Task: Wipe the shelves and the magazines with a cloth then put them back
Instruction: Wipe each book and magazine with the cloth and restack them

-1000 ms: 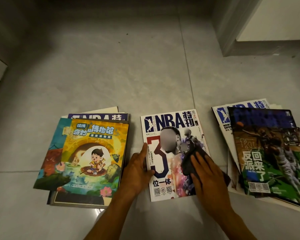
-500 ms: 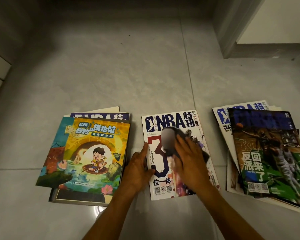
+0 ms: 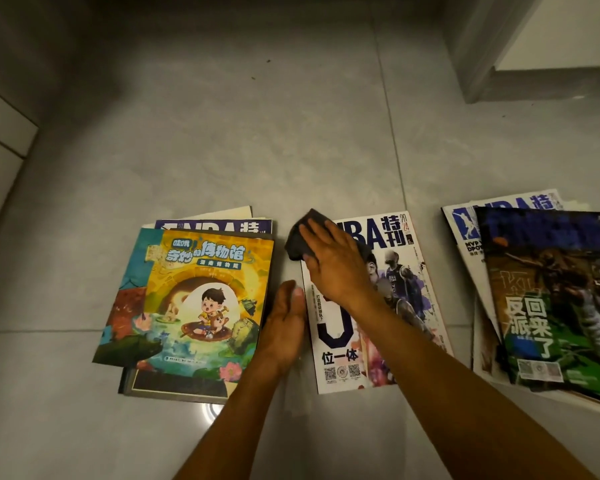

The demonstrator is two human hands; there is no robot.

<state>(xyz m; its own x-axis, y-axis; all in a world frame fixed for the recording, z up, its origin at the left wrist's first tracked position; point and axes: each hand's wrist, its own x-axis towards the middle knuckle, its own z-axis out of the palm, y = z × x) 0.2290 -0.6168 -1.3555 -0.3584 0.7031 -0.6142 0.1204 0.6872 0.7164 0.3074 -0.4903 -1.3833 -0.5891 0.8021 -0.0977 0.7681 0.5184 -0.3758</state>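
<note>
A white NBA magazine (image 3: 395,306) lies flat on the grey tiled floor in the middle. My right hand (image 3: 336,268) presses a dark cloth (image 3: 300,242) flat onto the magazine's top left corner, fingers spread over it. My left hand (image 3: 284,327) rests against the magazine's left edge, thumb up, fingers straight. A stack topped by a yellow children's picture book (image 3: 201,303) sits to the left. Another stack of NBA magazines (image 3: 548,296), topped by a green and blue cover, sits to the right.
Grey floor tiles (image 3: 257,133) stretch away beyond the magazines. A grey wall corner with a skirting (image 3: 478,64) stands at the far right. White panels (image 3: 0,140) show at the left edge.
My right hand slid the cloth from the magazine's lower right, across its middle, up to the top left corner. My left hand slipped off the cover to the magazine's left edge.
</note>
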